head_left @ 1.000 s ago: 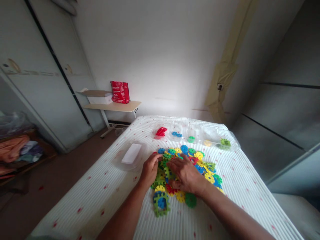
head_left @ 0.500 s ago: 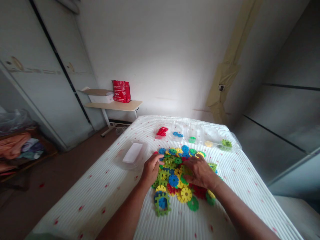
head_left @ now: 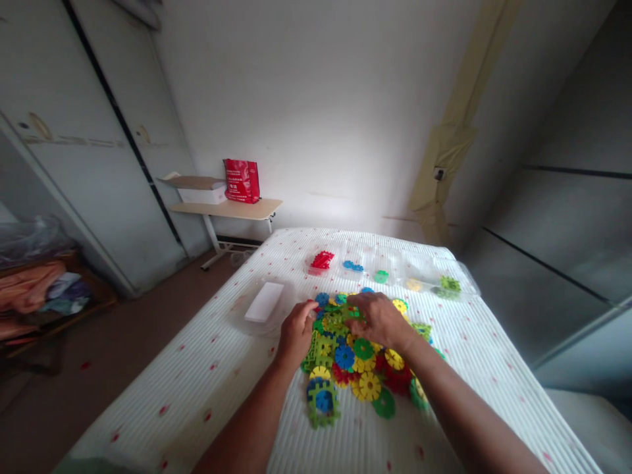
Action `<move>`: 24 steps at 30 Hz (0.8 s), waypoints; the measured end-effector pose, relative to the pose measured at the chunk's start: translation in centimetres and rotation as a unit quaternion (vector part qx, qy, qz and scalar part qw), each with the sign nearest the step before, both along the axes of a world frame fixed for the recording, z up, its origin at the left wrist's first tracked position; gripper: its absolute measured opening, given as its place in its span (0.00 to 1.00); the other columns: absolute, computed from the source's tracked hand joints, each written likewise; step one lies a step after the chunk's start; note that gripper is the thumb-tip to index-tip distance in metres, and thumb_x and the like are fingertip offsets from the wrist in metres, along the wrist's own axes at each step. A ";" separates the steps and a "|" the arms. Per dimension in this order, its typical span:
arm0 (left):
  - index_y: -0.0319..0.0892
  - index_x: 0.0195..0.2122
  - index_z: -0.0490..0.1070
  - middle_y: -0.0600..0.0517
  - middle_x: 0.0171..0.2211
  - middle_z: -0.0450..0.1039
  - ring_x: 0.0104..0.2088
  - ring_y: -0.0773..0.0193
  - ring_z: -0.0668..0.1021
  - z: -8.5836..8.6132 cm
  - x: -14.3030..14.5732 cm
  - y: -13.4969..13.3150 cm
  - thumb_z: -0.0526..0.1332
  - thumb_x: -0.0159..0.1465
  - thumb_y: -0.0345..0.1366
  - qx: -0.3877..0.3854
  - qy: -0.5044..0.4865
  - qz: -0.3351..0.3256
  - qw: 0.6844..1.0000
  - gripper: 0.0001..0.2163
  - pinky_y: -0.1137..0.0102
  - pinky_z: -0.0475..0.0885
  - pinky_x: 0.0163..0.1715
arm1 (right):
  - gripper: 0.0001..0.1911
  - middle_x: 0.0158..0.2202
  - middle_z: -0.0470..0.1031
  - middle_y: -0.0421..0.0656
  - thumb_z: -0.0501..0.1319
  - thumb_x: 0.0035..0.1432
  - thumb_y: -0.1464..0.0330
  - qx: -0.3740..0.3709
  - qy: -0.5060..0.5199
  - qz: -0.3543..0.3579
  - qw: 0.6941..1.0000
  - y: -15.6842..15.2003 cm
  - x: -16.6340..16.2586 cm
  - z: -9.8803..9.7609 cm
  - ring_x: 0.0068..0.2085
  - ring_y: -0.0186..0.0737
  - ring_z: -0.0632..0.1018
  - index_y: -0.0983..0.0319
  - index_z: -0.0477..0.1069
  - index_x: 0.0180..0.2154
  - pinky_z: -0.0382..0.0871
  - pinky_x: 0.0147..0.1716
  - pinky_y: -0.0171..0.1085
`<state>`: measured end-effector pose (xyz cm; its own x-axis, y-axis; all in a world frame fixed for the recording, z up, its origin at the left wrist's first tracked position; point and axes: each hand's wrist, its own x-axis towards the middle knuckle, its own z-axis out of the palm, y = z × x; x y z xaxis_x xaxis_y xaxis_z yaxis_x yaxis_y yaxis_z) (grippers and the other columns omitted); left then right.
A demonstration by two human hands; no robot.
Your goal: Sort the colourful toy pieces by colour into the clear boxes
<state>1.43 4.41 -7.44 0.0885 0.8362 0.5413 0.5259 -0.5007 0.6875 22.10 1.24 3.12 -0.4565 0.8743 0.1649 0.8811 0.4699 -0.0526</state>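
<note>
A heap of plastic interlocking pieces [head_left: 368, 385], round notched discs and square frames in yellow, blue, red and green, lies on the striped bedspread. My left hand [head_left: 296, 334] is at the heap's left edge, fingers half curled, thumb slightly apart, with no piece visibly held. Over the upper middle of the heap, my right hand [head_left: 381, 321] has thumb and fingers round a yellow-green square piece [head_left: 353, 313], partly hidden by the fingers. A square green frame [head_left: 323, 405] lies over blue pieces at the near end.
Beyond the heap stands a row of clear plastic containers with red pieces [head_left: 322, 261], blue pieces [head_left: 353, 266], a green disc [head_left: 380, 276], yellow [head_left: 413, 284] and yellow-green squares [head_left: 449, 284]. A clear lid or tray with a white card [head_left: 264, 302] lies left. A side table [head_left: 237, 209] holds a red bag [head_left: 241, 181].
My right hand has moved away from me and slightly left across the heap, with the yellow-green square piece. A green disc now shows where it was. My left hand has barely moved.
</note>
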 end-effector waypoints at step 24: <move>0.43 0.54 0.63 0.49 0.44 0.71 0.35 0.68 0.77 -0.4 0.5 -0.1 0.47 0.59 0.23 -0.023 -0.014 -0.034 0.999 0.22 0.69 0.72 0.41 | 0.32 0.51 0.67 0.48 0.61 0.46 0.70 -0.077 0.106 -0.086 0.988 1.7 -1.9 -2.6 0.51 0.43 0.69 0.61 0.61 0.55 0.63 0.48 0.38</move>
